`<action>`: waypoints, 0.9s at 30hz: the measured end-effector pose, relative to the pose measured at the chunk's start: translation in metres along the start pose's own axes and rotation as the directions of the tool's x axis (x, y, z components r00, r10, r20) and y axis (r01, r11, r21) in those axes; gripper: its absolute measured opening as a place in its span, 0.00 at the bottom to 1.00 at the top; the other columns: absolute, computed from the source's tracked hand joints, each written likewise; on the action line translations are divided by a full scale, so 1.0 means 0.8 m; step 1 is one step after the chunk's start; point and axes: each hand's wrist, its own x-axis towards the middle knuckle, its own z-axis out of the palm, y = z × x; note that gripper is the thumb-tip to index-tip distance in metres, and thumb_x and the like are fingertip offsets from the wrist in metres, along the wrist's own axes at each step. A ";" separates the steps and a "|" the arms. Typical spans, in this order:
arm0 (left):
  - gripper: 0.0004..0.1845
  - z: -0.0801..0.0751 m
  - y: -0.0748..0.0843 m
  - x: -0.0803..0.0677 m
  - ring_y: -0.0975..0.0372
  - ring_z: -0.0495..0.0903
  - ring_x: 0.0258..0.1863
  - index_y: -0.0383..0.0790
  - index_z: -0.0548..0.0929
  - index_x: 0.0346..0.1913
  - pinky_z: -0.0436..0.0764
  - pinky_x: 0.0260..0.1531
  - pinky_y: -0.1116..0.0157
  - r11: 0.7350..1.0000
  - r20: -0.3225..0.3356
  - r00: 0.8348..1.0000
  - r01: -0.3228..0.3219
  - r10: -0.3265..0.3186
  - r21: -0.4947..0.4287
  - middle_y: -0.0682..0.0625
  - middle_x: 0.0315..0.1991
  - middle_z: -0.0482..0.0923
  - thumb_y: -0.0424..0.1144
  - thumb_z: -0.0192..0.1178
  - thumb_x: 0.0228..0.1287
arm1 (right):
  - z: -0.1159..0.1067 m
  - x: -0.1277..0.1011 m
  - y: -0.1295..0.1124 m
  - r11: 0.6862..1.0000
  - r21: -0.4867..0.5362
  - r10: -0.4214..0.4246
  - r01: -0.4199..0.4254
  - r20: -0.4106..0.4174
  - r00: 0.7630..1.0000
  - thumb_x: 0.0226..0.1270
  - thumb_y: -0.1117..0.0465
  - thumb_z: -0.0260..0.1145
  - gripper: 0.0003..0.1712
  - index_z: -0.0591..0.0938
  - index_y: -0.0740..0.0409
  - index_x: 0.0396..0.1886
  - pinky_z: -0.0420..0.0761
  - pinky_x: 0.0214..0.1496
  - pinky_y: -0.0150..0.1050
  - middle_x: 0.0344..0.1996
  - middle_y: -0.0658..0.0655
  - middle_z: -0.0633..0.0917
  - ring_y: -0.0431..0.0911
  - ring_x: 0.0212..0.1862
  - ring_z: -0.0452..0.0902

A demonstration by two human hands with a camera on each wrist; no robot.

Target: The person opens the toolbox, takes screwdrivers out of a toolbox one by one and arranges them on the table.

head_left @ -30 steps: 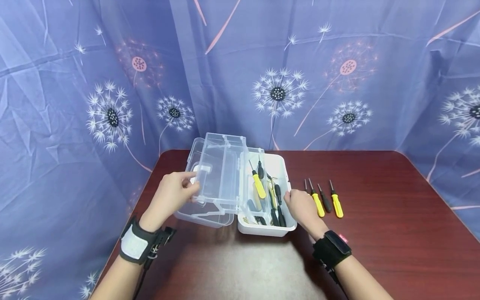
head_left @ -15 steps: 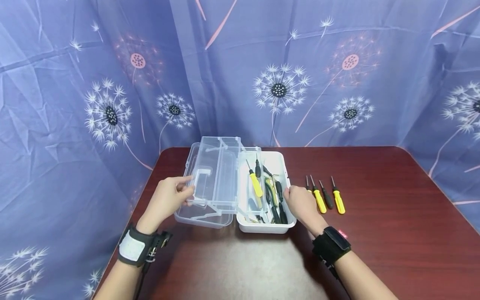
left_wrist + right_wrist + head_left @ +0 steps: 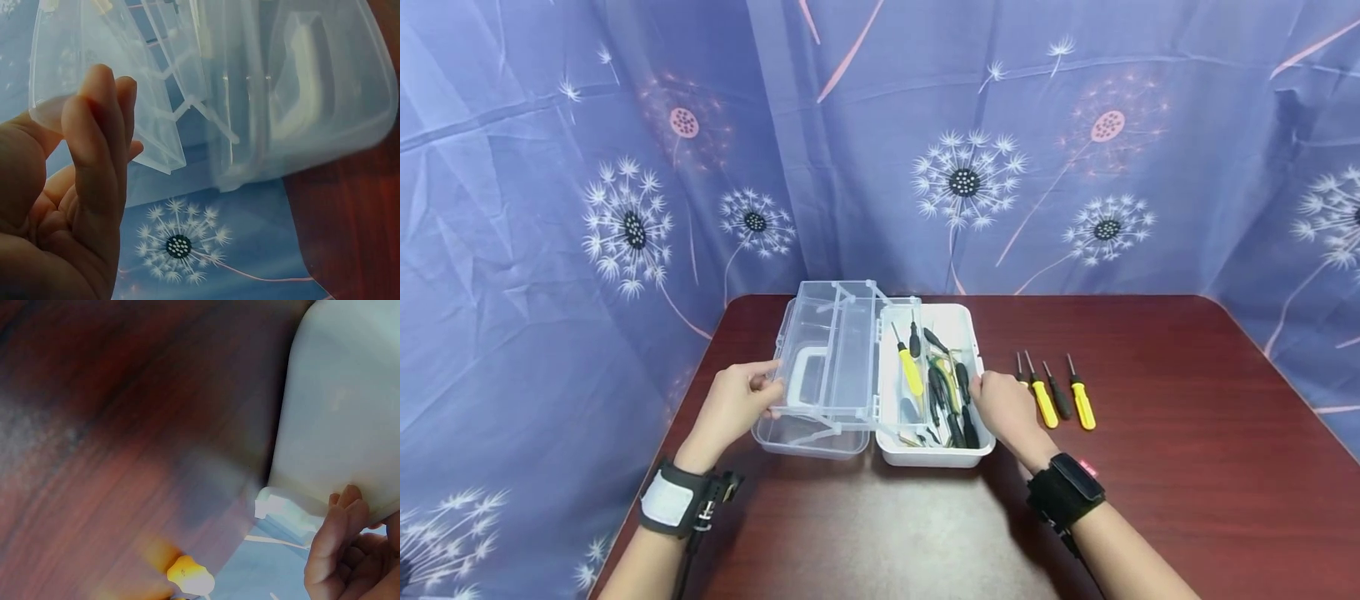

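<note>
A toolbox stands open, its white base (image 3: 936,458) on the right and its clear lid (image 3: 831,447) folded out to the left. Between them extends a clear tiered tray (image 3: 853,354) on hinged arms. My left hand (image 3: 736,406) pinches the tray's left edge between thumb and fingers. On the other side, my right hand (image 3: 1009,414) grips the base's right rim, fingers curled over the white wall (image 3: 337,406). A yellow-handled screwdriver (image 3: 911,371) and a small black-handled one (image 3: 914,340) lie in the tray's right tier. Several black-handled tools (image 3: 968,427) lie in the base below.
Several screwdrivers with yellow or black handles, among them a yellow one (image 3: 1082,406), lie on the dark red table (image 3: 1180,467) right of my right hand. A blue dandelion-print curtain (image 3: 865,192) hangs along the back and left table edges.
My left hand has drawn the clear tray down and leftward, spreading it lower over the lid. More of the tools in the base show. The right hand keeps its grip on the rim.
</note>
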 end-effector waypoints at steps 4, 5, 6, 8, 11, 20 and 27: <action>0.23 0.001 -0.007 -0.002 0.62 0.85 0.19 0.35 0.78 0.59 0.77 0.22 0.72 1.000 -0.001 1.000 0.015 -0.015 -0.006 0.45 0.26 0.87 0.35 0.56 0.60 | -0.001 -0.001 0.000 1.000 0.002 0.011 -0.011 0.013 1.000 0.71 0.54 0.48 0.24 0.69 0.55 0.13 0.63 0.17 0.36 0.12 0.52 0.68 0.46 0.16 0.67; 0.23 0.001 -0.008 -0.003 0.63 0.85 0.19 0.35 0.78 0.60 0.77 0.22 0.71 1.000 -0.001 1.000 0.018 -0.018 -0.007 0.45 0.26 0.87 0.35 0.56 0.60 | -0.002 -0.001 0.000 1.000 0.002 0.012 -0.012 0.015 1.000 0.71 0.54 0.48 0.24 0.69 0.55 0.14 0.63 0.17 0.36 0.12 0.52 0.68 0.46 0.16 0.67; 0.23 0.001 -0.010 -0.003 0.63 0.85 0.19 0.35 0.78 0.60 0.77 0.22 0.71 1.000 -0.001 1.000 0.019 -0.019 -0.005 0.44 0.26 0.87 0.35 0.56 0.60 | -0.002 -0.001 0.000 1.000 0.003 0.012 -0.012 0.018 1.000 0.72 0.54 0.48 0.24 0.70 0.56 0.14 0.63 0.17 0.36 0.12 0.52 0.68 0.46 0.16 0.67; 0.23 0.001 -0.013 -0.004 0.63 0.85 0.19 0.35 0.78 0.60 0.77 0.21 0.70 1.000 -0.004 1.000 0.021 -0.022 -0.003 0.44 0.25 0.86 0.35 0.56 0.61 | -0.003 -0.001 0.000 1.000 0.006 0.009 -0.009 0.020 1.000 0.72 0.54 0.48 0.24 0.70 0.56 0.14 0.63 0.17 0.36 0.12 0.52 0.68 0.46 0.16 0.67; 0.22 0.001 -0.019 -0.006 0.63 0.84 0.18 0.35 0.78 0.60 0.78 0.20 0.70 1.000 -0.011 1.000 0.029 -0.029 0.003 0.44 0.24 0.86 0.35 0.57 0.61 | -0.003 -0.001 -0.001 1.000 0.008 0.008 -0.008 0.024 1.000 0.72 0.54 0.48 0.24 0.70 0.56 0.14 0.62 0.17 0.36 0.12 0.52 0.68 0.46 0.16 0.66; 0.23 0.007 -0.030 -0.002 0.64 0.83 0.17 0.36 0.78 0.60 0.80 0.22 0.71 1.000 -0.024 0.999 0.031 -0.031 0.000 0.44 0.24 0.86 0.35 0.57 0.60 | -0.003 -0.004 0.000 1.000 0.023 0.013 -0.014 0.023 1.000 0.71 0.54 0.48 0.24 0.68 0.55 0.13 0.61 0.17 0.35 0.12 0.51 0.66 0.46 0.16 0.65; 0.23 0.010 -0.038 0.000 0.66 0.83 0.18 0.36 0.78 0.60 0.82 0.23 0.67 0.998 -0.015 0.998 0.062 -0.062 -0.032 0.43 0.25 0.86 0.37 0.57 0.61 | -0.003 0.001 0.000 0.999 0.030 -0.010 0.009 0.028 1.000 0.71 0.55 0.48 0.25 0.66 0.54 0.12 0.61 0.17 0.35 0.11 0.50 0.63 0.45 0.15 0.63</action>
